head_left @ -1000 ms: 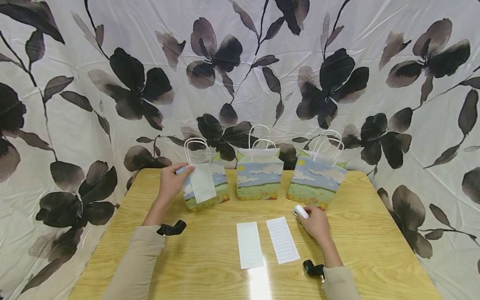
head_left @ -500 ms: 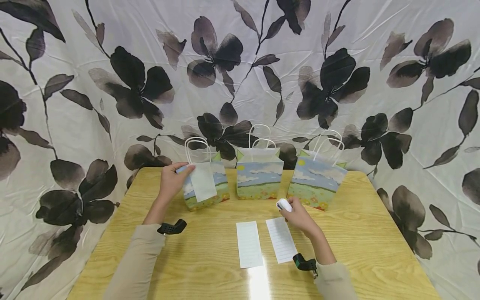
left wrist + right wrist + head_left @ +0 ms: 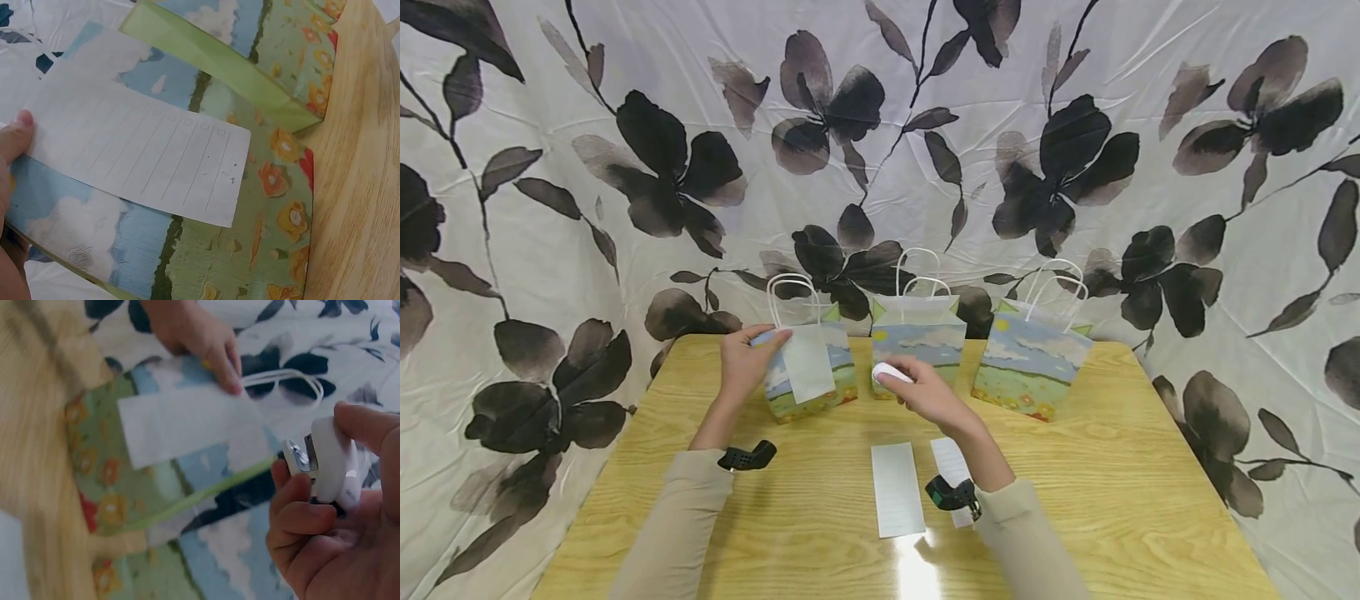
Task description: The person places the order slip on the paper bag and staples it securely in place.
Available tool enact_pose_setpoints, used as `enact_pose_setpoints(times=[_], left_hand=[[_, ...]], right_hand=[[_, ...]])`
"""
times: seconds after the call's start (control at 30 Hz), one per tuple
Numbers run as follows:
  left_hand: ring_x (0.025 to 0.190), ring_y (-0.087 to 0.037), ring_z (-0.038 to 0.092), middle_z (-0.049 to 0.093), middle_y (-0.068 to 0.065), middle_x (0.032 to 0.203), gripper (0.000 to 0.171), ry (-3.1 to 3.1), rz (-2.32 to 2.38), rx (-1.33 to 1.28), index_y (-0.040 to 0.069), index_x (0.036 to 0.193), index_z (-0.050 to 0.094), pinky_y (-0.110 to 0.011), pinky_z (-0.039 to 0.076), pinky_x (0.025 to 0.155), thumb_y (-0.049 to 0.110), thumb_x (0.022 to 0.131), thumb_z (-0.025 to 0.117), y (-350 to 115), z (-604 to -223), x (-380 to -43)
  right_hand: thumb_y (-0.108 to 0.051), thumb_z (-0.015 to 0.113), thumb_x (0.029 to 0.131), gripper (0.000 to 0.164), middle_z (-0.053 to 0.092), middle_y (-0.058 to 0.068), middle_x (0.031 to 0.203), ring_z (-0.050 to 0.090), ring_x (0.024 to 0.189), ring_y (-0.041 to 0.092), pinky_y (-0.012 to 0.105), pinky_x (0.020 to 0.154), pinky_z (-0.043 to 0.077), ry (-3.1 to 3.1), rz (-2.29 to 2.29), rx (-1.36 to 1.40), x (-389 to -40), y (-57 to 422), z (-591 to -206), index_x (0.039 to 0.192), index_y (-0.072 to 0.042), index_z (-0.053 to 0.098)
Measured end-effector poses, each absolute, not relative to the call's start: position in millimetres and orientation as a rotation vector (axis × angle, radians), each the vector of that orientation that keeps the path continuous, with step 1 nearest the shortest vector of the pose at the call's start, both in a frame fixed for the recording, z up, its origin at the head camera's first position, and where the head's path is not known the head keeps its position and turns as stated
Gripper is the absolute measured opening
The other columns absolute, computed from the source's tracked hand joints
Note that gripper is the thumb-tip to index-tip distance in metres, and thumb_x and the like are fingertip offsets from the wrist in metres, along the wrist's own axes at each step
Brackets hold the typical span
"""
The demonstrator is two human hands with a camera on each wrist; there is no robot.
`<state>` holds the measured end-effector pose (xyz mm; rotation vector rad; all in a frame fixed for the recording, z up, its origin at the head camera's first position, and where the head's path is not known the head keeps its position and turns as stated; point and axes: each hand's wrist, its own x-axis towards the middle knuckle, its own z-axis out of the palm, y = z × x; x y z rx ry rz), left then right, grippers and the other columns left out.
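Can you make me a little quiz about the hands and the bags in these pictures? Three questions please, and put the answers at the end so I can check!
1. Pick one: what does the right hand hold?
A) a pen
B) a white stapler
C) scissors

2. Count: how many bags stand on the table?

3. True or false: all of the paper slips lie on the table.

Key:
1. B
2. Three
3. False. The left hand holds one paper slip against the leftmost bag in the head view.
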<state>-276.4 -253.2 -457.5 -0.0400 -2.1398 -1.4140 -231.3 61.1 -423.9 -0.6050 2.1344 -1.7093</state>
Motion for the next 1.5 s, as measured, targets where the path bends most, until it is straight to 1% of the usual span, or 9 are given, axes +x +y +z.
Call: enact_pose_setpoints(times=[0.13, 0.17, 0.27, 0.4, 0.53, 0.7, 0.9, 1.23, 1.5], left_hand=[[0.067, -0.008, 0.063, 0.072, -0.015, 0.088, 0.032, -2.121, -1.419, -0.052, 0.001, 0.094, 0.077, -0.018, 0.049, 0.057, 0.029, 0.08, 0.082, -251, -456, -276], [0.068, -0.008, 0.063, 0.072, -0.016, 0.088, 0.032, -2.119, -1.421, -0.052, 0.0, 0.094, 0.077, -0.018, 0.049, 0.057, 0.029, 0.08, 0.082, -251, -455, -276], [0.067, -0.008, 0.062, 0.071, -0.016, 0.089, 0.032, -2.118, -1.425, -0.04, 0.0, 0.094, 0.077, -0.017, 0.049, 0.057, 0.028, 0.08, 0.083, -251, -455, -275], [0.066, -0.009, 0.062, 0.071, -0.017, 0.087, 0.031, -2.123, -1.42, -0.038, 0.0, 0.093, 0.077, -0.017, 0.048, 0.055, 0.027, 0.08, 0.083, -251, -456, -276], [0.065, -0.008, 0.062, 0.072, -0.016, 0.087, 0.031, -2.121, -1.42, -0.061, 0.0, 0.092, 0.078, -0.017, 0.048, 0.054, 0.028, 0.08, 0.083, -252, -457, -276], [0.063, -0.006, 0.062, 0.071, -0.019, 0.086, 0.028, -2.092, -1.437, -0.125, -0.001, 0.091, 0.077, -0.017, 0.048, 0.054, 0.024, 0.08, 0.083, -251, -458, -277], [0.06, -0.007, 0.061, 0.071, -0.019, 0.083, 0.027, -2.092, -1.438, -0.125, -0.001, 0.09, 0.078, -0.017, 0.047, 0.051, 0.024, 0.081, 0.082, -249, -457, -276], [0.062, -0.008, 0.06, 0.071, -0.018, 0.087, 0.025, -2.106, -1.444, -0.076, 0.0, 0.091, 0.077, -0.017, 0.047, 0.052, 0.022, 0.081, 0.082, -251, -456, -275], [0.063, -0.005, 0.061, 0.072, -0.016, 0.088, 0.026, -2.091, -1.428, -0.098, 0.0, 0.091, 0.078, -0.016, 0.047, 0.053, 0.023, 0.081, 0.082, -252, -457, -275]], right_hand=[[-0.027, 0.071, 0.091, 0.05, 0.06, 0.009, 0.115, 0.057, 0.089, 0.022, 0.031, 0.068, 0.049, 2.215, -1.746, -0.631, -243, 35, -408, 0.135, -0.006, 0.057], [-0.025, 0.074, 0.088, 0.05, 0.061, 0.009, 0.115, 0.058, 0.091, 0.022, 0.031, 0.069, 0.05, 2.243, -1.747, -0.648, -247, 28, -404, 0.132, -0.005, 0.06], [-0.022, 0.082, 0.08, 0.049, 0.064, 0.008, 0.108, 0.061, 0.087, 0.021, 0.031, 0.068, 0.051, 2.341, -1.721, -0.697, -256, 8, -390, 0.124, -0.006, 0.066], [-0.018, 0.086, 0.075, 0.048, 0.066, 0.006, 0.103, 0.062, 0.084, 0.018, 0.028, 0.068, 0.052, 2.465, -1.63, -0.805, -268, -16, -376, 0.118, -0.006, 0.068], [-0.014, 0.086, 0.075, 0.048, 0.067, 0.006, 0.109, 0.062, 0.087, 0.016, 0.024, 0.07, 0.051, 2.579, -1.515, -0.911, -279, -34, -367, 0.119, -0.008, 0.068], [-0.011, 0.086, 0.075, 0.047, 0.068, 0.005, 0.111, 0.061, 0.089, 0.017, 0.025, 0.073, 0.049, 2.673, -1.4, -0.958, -290, -46, -361, 0.119, -0.011, 0.07], [-0.006, 0.085, 0.075, 0.044, 0.067, 0.006, 0.111, 0.062, 0.09, 0.018, 0.026, 0.073, 0.05, 2.692, -1.339, -0.99, -297, -55, -359, 0.116, -0.009, 0.068], [0.0, 0.081, 0.073, 0.041, 0.068, 0.007, 0.11, 0.058, 0.083, 0.019, 0.021, 0.064, 0.046, 2.759, -1.046, -1.054, -306, -69, -355, 0.112, -0.01, 0.07], [0.008, 0.073, 0.073, 0.044, 0.066, 0.009, 0.113, 0.048, 0.072, 0.017, 0.02, 0.053, 0.037, 2.746, -0.934, -1.044, -312, -75, -355, 0.113, -0.008, 0.069]])
